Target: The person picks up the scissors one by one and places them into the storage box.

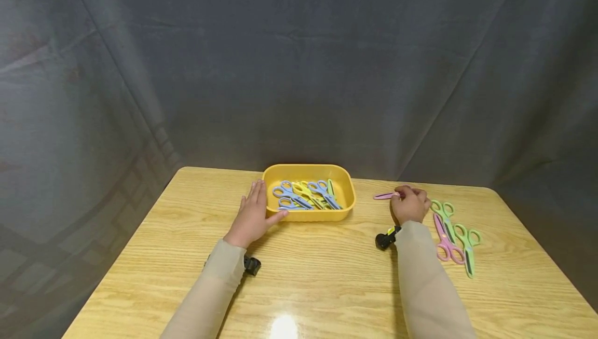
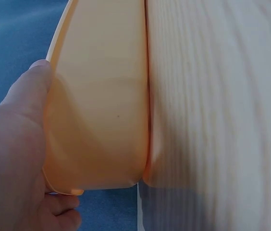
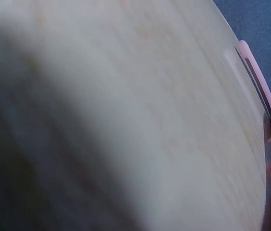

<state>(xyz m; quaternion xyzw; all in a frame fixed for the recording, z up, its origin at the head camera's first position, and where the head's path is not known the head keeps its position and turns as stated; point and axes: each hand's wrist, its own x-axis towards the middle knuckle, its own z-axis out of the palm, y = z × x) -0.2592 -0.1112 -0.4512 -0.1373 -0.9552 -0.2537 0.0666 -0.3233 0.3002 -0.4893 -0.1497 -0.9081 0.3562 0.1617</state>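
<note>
wood-grain table (image 1: 327, 276) is filling the lower frame, glare (image 1: 283, 327) shining at bottom center. beige sleeves (image 1: 430, 282) are coming in from the bottom edge, black wrist devices (image 1: 385, 240) sitting by both cuffs. at right of frame, loose scissors are lying on the wood: nearer green pair (image 1: 469, 256), spare pink pair (image 1: 445, 239) beside it, farther green pair (image 1: 447, 219) partly touching the pink. left hand (image 1: 248, 220), left of center, is resting against the yellow bin (image 1: 308, 216): fingers lying straight and close together along its left side, thumb spreading apart onto the near rim. right hand (image 1: 411, 206), right of center, is pinching pink scissors (image 1: 385, 195) near the table's far edge, fingers curling over them, blades pointing left. bin is standing at center, near the far edge, holding blue scissors (image 1: 327, 196), yellow scissors (image 1: 306, 192) and a green piece (image 1: 330, 188). table's far corners are rounding off. behind, dark gray cloth (image 1: 303, 69) is hanging across the whole upper frame, creasing, with paler brick-like patterning showing at left.
</note>
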